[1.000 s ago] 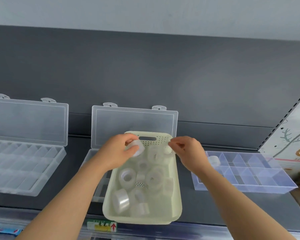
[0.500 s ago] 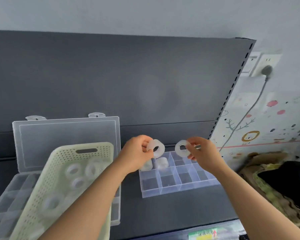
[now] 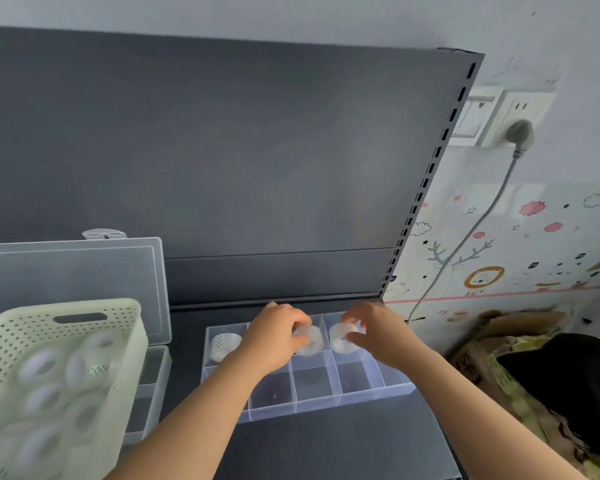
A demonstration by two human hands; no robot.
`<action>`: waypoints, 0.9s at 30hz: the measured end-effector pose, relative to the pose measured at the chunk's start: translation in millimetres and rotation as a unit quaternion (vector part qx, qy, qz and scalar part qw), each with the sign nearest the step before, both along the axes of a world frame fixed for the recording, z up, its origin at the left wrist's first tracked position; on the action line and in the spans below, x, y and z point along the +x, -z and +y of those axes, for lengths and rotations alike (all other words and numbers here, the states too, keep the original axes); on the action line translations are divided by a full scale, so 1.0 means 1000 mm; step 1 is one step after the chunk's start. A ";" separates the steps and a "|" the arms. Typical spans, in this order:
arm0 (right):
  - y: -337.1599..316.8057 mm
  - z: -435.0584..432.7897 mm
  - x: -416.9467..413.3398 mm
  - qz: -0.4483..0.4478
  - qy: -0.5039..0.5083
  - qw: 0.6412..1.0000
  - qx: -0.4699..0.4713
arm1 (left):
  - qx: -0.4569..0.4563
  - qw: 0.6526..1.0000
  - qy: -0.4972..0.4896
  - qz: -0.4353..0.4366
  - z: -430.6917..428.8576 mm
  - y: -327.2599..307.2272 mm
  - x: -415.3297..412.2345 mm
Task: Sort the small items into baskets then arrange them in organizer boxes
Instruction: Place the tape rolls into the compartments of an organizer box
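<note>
My left hand (image 3: 274, 336) pinches a clear tape roll (image 3: 309, 339) over a back compartment of the clear blue organizer box (image 3: 326, 407). Beside it, my right hand (image 3: 378, 336) pinches a second clear tape roll (image 3: 342, 337) over the neighbouring back compartment. Whether the rolls touch the box floor I cannot tell. Another tape roll (image 3: 224, 344) lies in the box's back left compartment. The pale green perforated basket (image 3: 118, 327) at lower left holds several more tape rolls (image 3: 39, 368).
An open clear organizer box with its lid (image 3: 73, 282) upright stands under and behind the basket. The dark shelf back panel (image 3: 222, 150) rises behind. Right of the shelf are a decorated wall, a socket with a grey plug (image 3: 518, 133) and a cardboard box (image 3: 482, 358).
Both hands carried a tape roll each from the basket to the right and lowered them into the blue organizer box. The view swung right, so the basket now sits at lower left.
</note>
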State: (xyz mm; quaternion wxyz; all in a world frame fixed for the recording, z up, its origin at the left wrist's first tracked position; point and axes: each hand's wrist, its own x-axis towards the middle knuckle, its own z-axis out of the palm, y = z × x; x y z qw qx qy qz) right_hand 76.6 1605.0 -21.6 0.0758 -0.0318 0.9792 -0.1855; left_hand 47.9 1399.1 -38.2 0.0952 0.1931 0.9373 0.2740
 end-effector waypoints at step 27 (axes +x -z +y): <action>-0.062 -0.258 0.016 0.087 -0.154 0.970 -0.165 | -0.019 0.973 -0.197 0.115 -0.284 -0.074 0.068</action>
